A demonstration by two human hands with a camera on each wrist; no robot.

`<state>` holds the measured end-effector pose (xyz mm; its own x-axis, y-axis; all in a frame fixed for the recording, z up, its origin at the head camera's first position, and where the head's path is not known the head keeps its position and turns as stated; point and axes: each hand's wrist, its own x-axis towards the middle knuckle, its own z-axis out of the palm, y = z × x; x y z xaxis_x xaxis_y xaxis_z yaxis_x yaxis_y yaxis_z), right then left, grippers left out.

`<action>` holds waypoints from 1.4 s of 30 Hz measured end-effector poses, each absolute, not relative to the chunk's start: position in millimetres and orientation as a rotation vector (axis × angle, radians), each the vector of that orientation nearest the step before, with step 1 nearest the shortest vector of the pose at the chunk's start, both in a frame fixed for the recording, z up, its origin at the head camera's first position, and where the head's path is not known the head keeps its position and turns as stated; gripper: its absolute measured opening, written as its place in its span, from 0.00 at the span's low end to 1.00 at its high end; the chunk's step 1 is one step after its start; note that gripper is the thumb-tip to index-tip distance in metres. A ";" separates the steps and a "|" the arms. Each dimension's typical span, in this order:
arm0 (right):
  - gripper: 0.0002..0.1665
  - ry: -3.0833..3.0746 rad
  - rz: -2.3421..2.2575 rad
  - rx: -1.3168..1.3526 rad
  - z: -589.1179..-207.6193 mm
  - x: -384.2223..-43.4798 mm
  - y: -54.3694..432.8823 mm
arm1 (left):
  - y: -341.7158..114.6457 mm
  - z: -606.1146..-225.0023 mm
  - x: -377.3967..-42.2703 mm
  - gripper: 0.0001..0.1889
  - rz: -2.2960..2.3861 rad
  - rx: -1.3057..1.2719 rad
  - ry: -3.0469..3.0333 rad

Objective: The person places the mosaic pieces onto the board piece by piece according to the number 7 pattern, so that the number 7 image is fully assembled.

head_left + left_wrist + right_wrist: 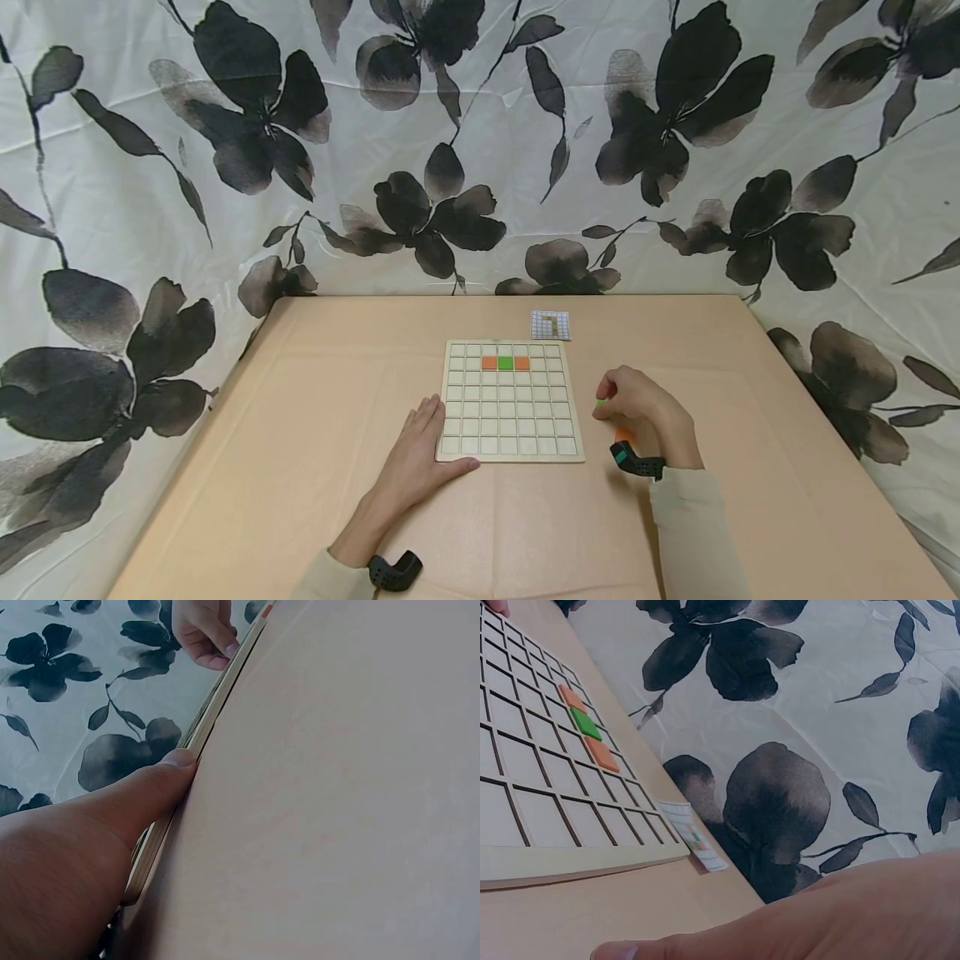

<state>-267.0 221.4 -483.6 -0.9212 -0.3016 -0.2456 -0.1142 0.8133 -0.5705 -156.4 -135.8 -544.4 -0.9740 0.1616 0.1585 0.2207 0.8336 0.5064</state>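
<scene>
A pale wooden grid board [513, 409] lies flat on the table. In one of its upper rows sit two orange tiles [489, 363] with a green tile [506, 363] between them. My left hand [420, 454] rests along the board's left side, fingers straight, its thumb touching the near edge. Just right of the board, my right hand [647, 408] pinches a small green tile [599, 403], mostly hidden by the fingers. Something orange [624, 435] shows under the right wrist, largely covered. In the right wrist view, the held tile is out of sight.
A small card printed with a coloured grid pattern [551, 325] lies behind the board's far right corner. The light wooden table [337, 358] ends at a floral cloth [465, 125] at the back. Both wrists wear black camera bands [636, 461].
</scene>
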 end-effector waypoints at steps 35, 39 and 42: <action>0.14 2.793 -1.002 -0.311 -480.1 -273.4 215.2 | -134.9 -542.6 -156.2 0.59 -0.807 -0.298 -2.910; 0.14 2.797 -1.022 -0.327 -480.7 -273.8 214.0 | -135.1 -542.8 -156.0 0.59 -0.802 -0.298 -2.911; 0.14 2.807 -1.025 -0.339 -481.2 -273.9 213.0 | -135.2 -542.6 -155.9 0.59 -0.810 -0.298 -2.908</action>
